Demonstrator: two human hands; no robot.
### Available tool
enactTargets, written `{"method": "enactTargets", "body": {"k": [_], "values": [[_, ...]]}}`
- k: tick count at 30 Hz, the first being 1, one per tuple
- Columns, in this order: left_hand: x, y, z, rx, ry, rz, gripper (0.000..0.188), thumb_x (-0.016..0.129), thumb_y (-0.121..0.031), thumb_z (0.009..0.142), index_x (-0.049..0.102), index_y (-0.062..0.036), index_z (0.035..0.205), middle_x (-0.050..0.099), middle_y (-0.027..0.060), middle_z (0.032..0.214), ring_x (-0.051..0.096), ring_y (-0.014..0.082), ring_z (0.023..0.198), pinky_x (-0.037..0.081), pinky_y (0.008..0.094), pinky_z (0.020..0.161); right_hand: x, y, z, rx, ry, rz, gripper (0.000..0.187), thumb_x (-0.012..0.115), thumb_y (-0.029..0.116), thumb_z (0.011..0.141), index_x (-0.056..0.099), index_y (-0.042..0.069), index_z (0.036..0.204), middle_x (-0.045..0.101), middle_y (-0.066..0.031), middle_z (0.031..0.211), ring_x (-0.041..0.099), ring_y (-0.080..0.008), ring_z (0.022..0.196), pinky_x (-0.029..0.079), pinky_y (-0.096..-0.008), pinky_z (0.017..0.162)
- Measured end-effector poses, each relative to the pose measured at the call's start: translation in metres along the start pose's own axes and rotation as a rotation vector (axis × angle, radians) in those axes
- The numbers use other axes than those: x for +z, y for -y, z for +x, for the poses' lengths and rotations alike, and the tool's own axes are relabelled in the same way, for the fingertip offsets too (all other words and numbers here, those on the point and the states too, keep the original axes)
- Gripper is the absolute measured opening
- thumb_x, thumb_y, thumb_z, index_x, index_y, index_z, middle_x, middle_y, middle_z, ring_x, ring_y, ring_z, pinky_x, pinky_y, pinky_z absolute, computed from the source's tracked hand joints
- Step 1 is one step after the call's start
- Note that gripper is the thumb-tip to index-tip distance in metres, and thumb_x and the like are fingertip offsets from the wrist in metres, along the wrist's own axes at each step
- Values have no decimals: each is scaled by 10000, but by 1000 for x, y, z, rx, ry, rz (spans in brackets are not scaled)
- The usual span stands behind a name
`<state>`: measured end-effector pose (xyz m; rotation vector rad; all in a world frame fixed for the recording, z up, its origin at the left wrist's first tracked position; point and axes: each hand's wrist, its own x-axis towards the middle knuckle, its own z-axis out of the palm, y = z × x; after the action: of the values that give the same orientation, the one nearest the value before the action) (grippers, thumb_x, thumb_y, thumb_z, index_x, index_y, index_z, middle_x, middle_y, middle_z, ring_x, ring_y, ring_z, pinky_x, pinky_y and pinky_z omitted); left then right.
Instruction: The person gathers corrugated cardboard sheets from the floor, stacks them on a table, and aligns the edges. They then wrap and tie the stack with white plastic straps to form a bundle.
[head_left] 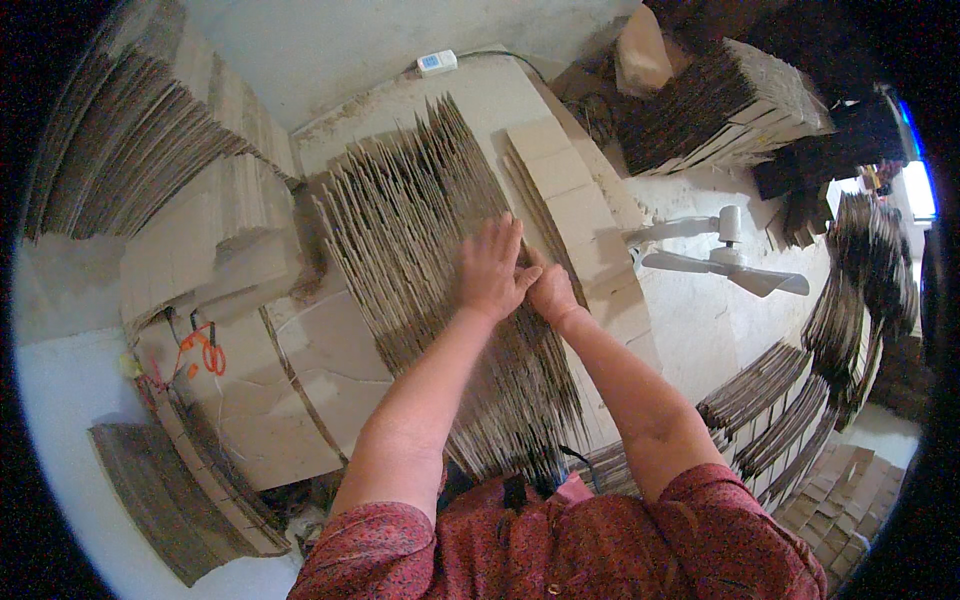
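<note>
A long bundle of brown cardboard strips (pixel 395 215), with ragged, comb-like edges upward, lies across the pale table in front of me. My left hand (pixel 489 270) rests flat on top of it near the middle, fingers stretched out and together. Close beside it, at the bundle's right edge, my right hand (pixel 553 292) is closed with its fingers curled. The two thumbs nearly meet. Whatever the right fingers hold is hidden by the hand itself. Just right of the bundle lies a stack of flat cardboard pieces (pixel 575 200).
Tall cardboard stacks (pixel 150 130) stand at the far left. Orange-handled scissors (pixel 205 350) lie below them. A white device (pixel 437 63) sits at the table's back edge. Grey fan blades (pixel 725 268) are on the right, with more cardboard bundles (pixel 755 390) nearer me.
</note>
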<state>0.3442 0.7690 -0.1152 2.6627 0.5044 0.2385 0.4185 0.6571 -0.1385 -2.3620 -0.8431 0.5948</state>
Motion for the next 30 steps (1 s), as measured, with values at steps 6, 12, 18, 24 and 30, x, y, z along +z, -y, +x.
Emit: {"method": "enactTargets", "body": {"k": [6,12,18,24,30], "values": [[-2,-2,-1,30,-39,88,761,420,-556,820,226,-87,1386,216,110,1445,224,302,1319,150,516,1035,-14,-8,2,78,-22,53,540,553,215,820,362,-36,1259,592,-272,906,562,-433,859,461,-454,732],[-3,-4,-1,19,-39,90,786,438,-561,808,211,-83,1389,223,123,1442,236,302,1315,156,509,1037,-4,-14,12,-54,-65,-45,652,593,164,760,270,-30,1292,593,-268,901,580,-430,817,481,-491,705],[-4,-1,-4,22,-68,69,780,462,-549,804,222,-87,1384,237,126,1435,261,302,1299,165,515,1032,-33,-5,13,26,-10,-92,633,576,121,760,265,-40,1287,590,-265,893,586,-417,814,491,-471,677],[-5,-1,-3,28,-78,57,783,453,-561,802,234,-82,1380,258,127,1426,276,304,1289,179,515,1022,-35,2,-17,79,51,-240,614,567,132,775,270,-23,1289,596,-247,879,601,-394,776,488,-470,658],[-4,-2,-2,36,-86,65,800,443,-581,795,239,-74,1378,267,131,1421,284,312,1284,188,532,1009,-14,7,-28,-1,42,-208,483,475,118,802,358,-26,1248,586,-259,877,586,-413,763,481,-472,660]]}}
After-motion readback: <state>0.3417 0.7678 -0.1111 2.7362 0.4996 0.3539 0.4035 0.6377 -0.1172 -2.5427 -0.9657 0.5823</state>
